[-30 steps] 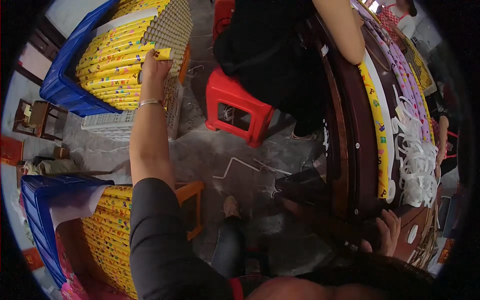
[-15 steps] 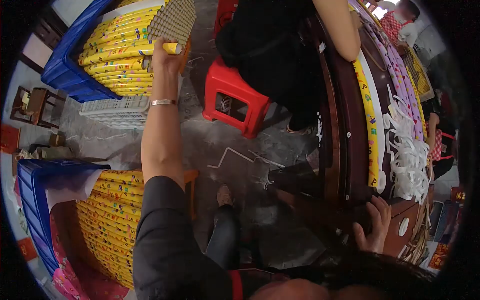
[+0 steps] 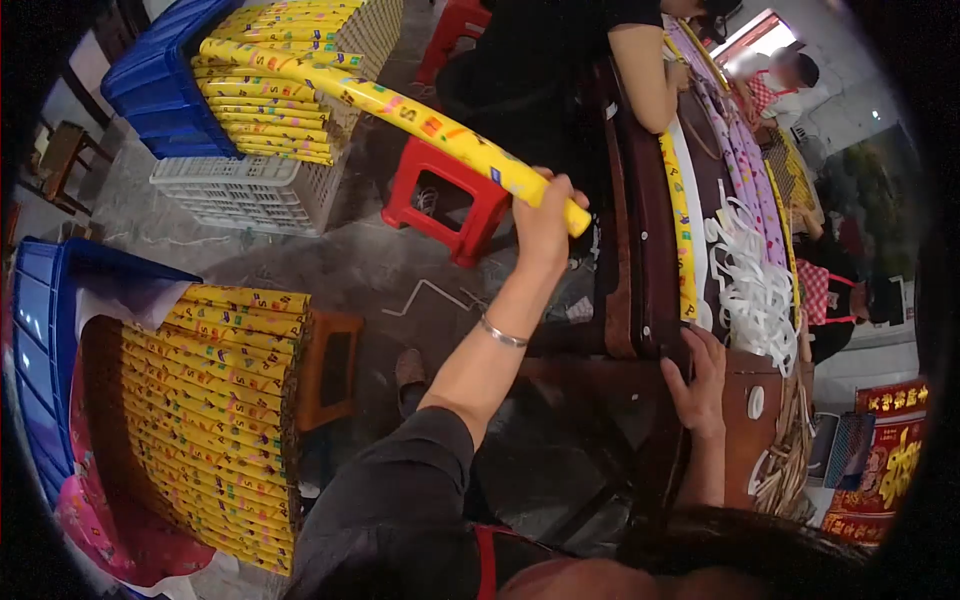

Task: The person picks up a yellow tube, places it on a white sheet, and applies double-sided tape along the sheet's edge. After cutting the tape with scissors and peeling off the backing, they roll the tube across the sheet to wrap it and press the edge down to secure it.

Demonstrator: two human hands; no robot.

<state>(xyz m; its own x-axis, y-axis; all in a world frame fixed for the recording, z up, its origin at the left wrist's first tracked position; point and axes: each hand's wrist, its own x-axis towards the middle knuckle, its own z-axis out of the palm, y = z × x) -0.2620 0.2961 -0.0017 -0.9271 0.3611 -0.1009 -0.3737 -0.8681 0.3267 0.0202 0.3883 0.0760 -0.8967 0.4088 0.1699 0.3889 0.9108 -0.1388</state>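
The left hand [image 3: 541, 228] wraps round one end of a yellow tube [image 3: 420, 120] slanting above the red stool [image 3: 425, 162], probably for easy steering; the right hand [image 3: 698, 388] lies open on the bench [image 3: 742, 425], perhaps for balance.

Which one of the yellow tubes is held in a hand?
The long tube in the left hand: it slants across in front of the red stool, while the stacked tubes lie in the blue crates.

Open floor [image 3: 352, 262] beside red stool [image 3: 480, 225]
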